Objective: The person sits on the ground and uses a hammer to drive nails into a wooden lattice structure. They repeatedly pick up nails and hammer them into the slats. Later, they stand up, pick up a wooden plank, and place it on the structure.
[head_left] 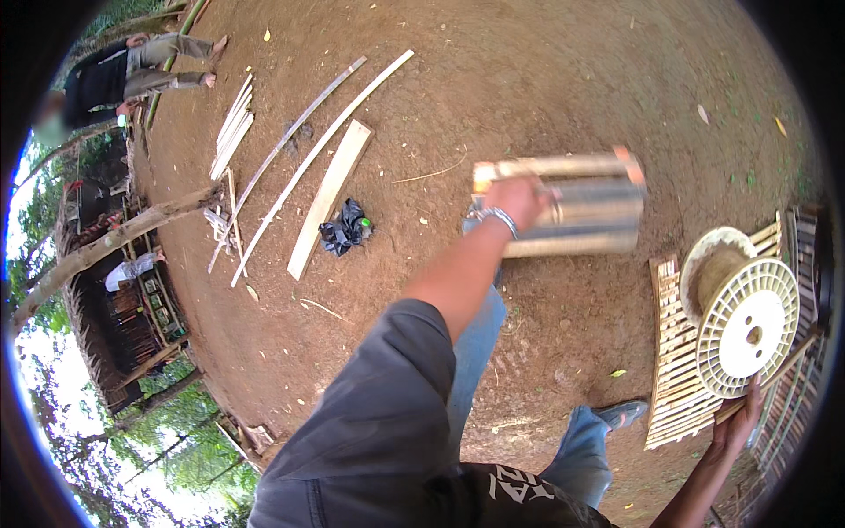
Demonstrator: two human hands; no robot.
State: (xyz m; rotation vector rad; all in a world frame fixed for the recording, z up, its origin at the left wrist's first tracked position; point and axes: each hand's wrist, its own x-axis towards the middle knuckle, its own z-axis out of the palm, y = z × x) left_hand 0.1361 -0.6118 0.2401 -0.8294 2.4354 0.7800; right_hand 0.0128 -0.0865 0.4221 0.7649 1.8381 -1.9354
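Left hand (519, 201) clamped on slat panel (572, 207), right hand (739, 421) under spool (744, 317), planks (330, 195) beyond.

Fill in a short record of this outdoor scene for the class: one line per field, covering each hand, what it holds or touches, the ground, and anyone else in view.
Left hand: raised, gripping a small slatted bamboo panel, blurred
Right hand: touching the lower rim of a pale plastic spool
Under the spool: slatted bamboo mat
Ground: bare brown earth
Lying on it: long bamboo strips, a flat plank, a black bag
Other person: far upper left, near the edge
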